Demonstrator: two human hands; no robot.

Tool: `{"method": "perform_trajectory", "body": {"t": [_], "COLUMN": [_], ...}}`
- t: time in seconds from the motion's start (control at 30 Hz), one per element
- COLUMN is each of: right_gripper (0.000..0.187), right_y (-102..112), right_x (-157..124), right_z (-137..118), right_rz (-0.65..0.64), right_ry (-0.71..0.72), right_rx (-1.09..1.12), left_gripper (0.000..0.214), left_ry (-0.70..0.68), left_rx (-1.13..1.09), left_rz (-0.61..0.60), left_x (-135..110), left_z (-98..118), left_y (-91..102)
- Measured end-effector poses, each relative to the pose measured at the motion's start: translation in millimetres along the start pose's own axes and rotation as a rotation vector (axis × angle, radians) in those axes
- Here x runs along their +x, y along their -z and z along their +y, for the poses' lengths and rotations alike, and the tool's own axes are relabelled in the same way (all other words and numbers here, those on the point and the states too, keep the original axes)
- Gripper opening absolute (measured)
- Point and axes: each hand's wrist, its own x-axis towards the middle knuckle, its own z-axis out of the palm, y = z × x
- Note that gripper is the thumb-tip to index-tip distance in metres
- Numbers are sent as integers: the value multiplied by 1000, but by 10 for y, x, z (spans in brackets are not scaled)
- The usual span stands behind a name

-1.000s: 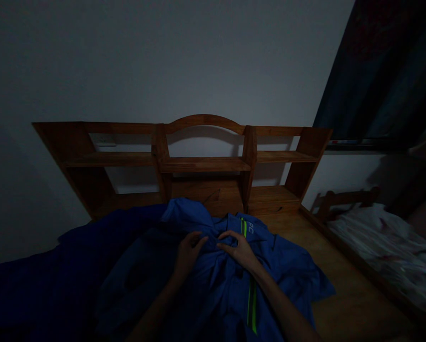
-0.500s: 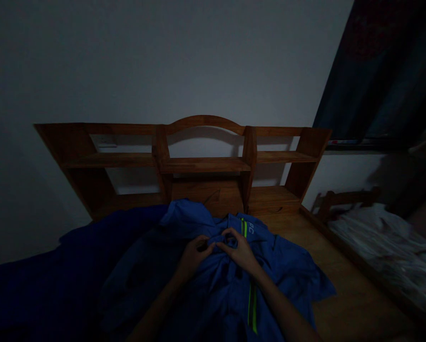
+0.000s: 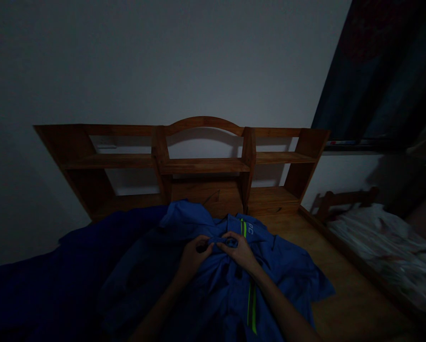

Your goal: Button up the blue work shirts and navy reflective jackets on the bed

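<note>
A blue work jacket with yellow-green stripes and pale letters lies spread and rumpled before me. My left hand pinches a gathered fold near its middle between thumb and fingers. Close beside it, my right hand pinches the same fold from the right, thumb and fingertips nearly meeting the left ones. Any small fastener between the fingertips is too dark to make out. Darker blue cloth lies to the left of the jacket.
Behind the jacket stands a wooden headboard with open shelves against a pale wall. Wooden boards show at the right. Past the bed's edge lie white plastic bags; a dark curtain hangs above.
My hands stay on the same fold. The right fingers have lowered slightly toward the left fingertips, and the pinched cloth has shifted a little.
</note>
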Motion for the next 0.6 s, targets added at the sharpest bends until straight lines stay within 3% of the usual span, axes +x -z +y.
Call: {"method": "perform_trajectory", "body": {"t": [0.3,0.47,0.6], "right_gripper": [18,18,18], "right_y": [-29,-20,-3], "right_x": [-34,-27,-20], "right_z": [21,-23,-69], "right_rz": [-119,-94,-72], "right_ry": [33,30,3], "right_rx": [62,100,101], "left_gripper": [16,21,28], "left_ry": [-56,-77,-55], "left_rx": [124,98,4], "left_rz": [58,102,60], "left_x": [5,1,-3], "left_z": [-79,-137,-170], "left_y": [4,-37,-44]}}
